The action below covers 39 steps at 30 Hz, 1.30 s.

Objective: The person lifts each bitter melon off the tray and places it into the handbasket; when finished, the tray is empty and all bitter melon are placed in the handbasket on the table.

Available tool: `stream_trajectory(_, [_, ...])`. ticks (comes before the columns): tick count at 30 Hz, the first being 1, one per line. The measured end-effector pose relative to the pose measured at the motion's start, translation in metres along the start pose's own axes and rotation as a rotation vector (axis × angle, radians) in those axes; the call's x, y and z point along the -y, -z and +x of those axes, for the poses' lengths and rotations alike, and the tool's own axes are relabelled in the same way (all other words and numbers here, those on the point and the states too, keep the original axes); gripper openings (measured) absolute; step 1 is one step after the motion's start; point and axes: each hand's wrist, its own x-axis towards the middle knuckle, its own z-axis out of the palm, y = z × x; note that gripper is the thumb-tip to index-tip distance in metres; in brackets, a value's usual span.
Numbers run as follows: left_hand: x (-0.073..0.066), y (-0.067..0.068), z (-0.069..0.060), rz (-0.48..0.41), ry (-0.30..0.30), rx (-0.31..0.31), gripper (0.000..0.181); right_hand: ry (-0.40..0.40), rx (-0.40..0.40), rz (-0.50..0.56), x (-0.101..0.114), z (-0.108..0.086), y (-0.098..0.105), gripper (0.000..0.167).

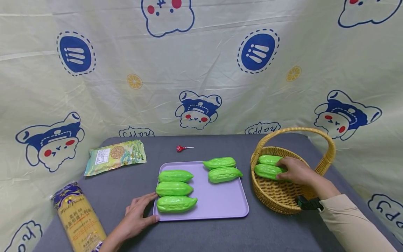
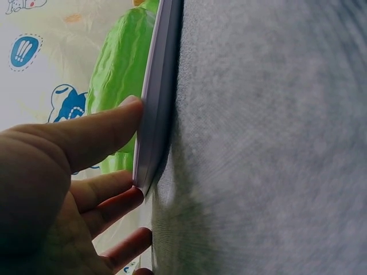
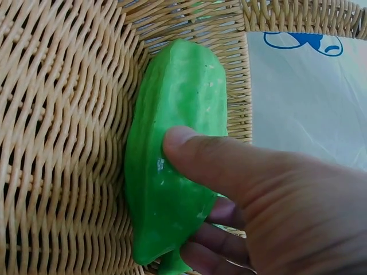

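This looks like a screened-off tabletop booth, in what building cannot be told: a pale sheet (image 1: 198,63) printed with cartoon animals (image 1: 197,110) hangs from nine o'clock through twelve to three around a grey counter (image 1: 126,185). Shop-style goods lie on it, a pasta bag (image 1: 78,217) at eight o'clock, a packet (image 1: 117,156) at ten, a wicker basket (image 1: 267,200) at three.

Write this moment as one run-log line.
left hand: touching purple rectangular tray; right hand: gripping green ridged gourd inside tan wicker basket; on tray: five more gourds
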Motion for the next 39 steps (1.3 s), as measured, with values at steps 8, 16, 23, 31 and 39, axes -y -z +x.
stream_trajectory(8, [0.0000, -0.0003, -0.0001, -0.002, 0.006, 0.002, 0.064, -0.026, 0.022, 0.011, 0.0018, -0.0010, -0.0020, 0.047])
stream_trajectory(16, [-0.0009, 0.0001, -0.0009, 0.000, 0.000, -0.003, 0.063, -0.043, 0.022, 0.016, 0.0038, 0.0009, -0.0028, 0.048])
stream_trajectory(23, [-0.0013, 0.0014, -0.0023, -0.005, -0.007, -0.007, 0.063, -0.050, 0.018, 0.007, 0.0021, 0.0040, -0.0038, 0.050])
stream_trajectory(31, [-0.0008, 0.0014, -0.0021, -0.006, -0.007, -0.005, 0.063, -0.042, 0.003, 0.020, 0.0025, 0.0039, -0.0032, 0.049])
stream_trajectory(39, [-0.0019, 0.0017, -0.0026, -0.005, -0.002, -0.004, 0.063, -0.056, 0.002, 0.021, 0.0035, 0.0033, -0.0029, 0.048])
